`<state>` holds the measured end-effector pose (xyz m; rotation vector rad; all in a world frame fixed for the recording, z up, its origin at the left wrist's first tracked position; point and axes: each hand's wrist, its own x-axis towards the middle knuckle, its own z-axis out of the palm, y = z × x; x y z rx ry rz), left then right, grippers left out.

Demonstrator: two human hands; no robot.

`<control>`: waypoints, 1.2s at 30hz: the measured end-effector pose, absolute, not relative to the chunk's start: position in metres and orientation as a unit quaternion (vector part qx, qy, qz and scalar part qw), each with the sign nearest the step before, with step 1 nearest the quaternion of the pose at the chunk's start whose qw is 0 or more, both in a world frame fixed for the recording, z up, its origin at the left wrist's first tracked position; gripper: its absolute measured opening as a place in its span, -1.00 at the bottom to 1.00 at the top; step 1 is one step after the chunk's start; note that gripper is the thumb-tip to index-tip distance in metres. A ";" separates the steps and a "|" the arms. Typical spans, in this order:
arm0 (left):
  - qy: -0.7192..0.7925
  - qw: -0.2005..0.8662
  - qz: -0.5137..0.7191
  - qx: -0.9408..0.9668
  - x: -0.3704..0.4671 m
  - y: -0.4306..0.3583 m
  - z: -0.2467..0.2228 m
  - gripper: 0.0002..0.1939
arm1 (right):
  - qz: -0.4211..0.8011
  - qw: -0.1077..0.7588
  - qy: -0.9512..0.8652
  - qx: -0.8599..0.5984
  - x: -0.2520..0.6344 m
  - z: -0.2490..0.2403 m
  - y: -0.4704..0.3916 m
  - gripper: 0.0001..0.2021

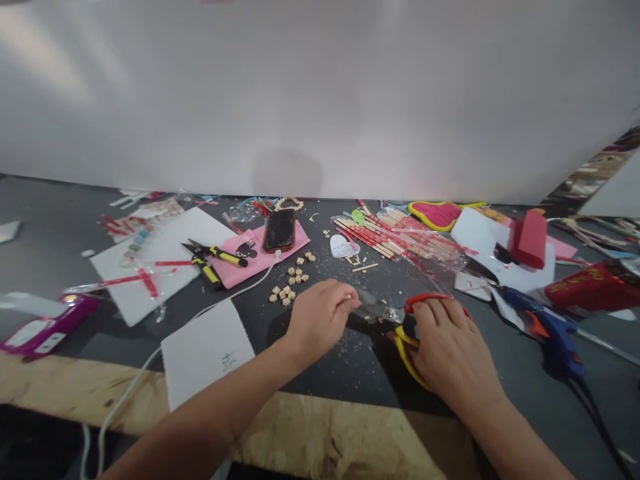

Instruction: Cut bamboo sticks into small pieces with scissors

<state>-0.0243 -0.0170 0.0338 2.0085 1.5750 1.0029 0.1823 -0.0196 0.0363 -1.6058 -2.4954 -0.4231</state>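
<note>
My right hand (450,347) is wrapped round the red and yellow handles of a pair of scissors (407,367). Their blurred metal blades point left, toward my left hand (323,317). Its thumb and fingertips are pinched together close to the blade tips. A tiny pale bit shows at that pinch, too small to name. Beyond the hands lie short cut pieces of stick (365,267) and a white heart-shaped cutout (345,246). Small clusters of pale wooden pieces (283,294) sit just left of my left hand. Crumbs are scattered on the dark tabletop (330,380) beneath.
Red-and-tan sticks (370,237) lie behind the hands. Leftward are a phone (280,230) with a white cable, pink paper (240,267), yellow-black pliers (206,263) and a purple device (55,327). Rightward lie a blue glue gun (545,323) and a red can (595,287). A white panel (320,100) stands behind.
</note>
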 end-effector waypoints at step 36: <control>0.290 0.816 0.465 0.185 -0.009 -0.017 0.026 -0.80 | -0.015 0.126 -0.830 -0.542 0.178 0.022 -0.016 -0.73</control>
